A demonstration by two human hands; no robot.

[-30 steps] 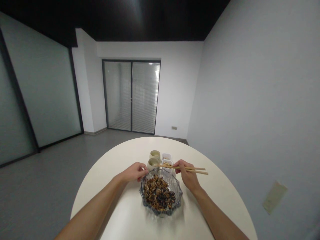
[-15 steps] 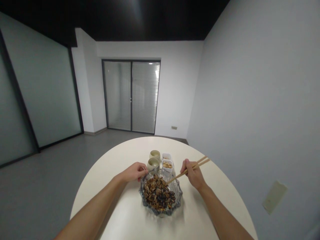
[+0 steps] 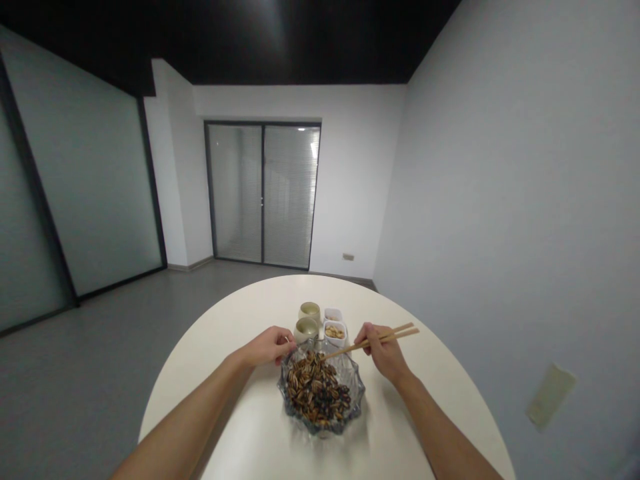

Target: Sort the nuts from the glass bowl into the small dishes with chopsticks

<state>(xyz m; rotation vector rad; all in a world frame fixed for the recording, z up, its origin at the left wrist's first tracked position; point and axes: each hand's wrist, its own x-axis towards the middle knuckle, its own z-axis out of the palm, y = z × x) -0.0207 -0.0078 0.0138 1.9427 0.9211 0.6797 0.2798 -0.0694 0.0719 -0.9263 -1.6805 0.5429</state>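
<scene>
chopsticks [image 3: 345, 351] gripped by right hand [image 3: 383, 350]; left hand [image 3: 271, 344] at rim of bowl [image 3: 353, 379], hold unclear; seeds [image 3: 311, 383] may be dropped if pinch slips.

No text, label, brand, number or sign is legible to me. With the clock face centred on my glass bowl [image 3: 351, 375], I read no lettering on it, on the green cups [image 3: 307, 331] just before 12 o'clock, on the white tubs [image 3: 335, 343] just past 12, or on the beige wall patch [image 3: 551, 397] at 3.
</scene>
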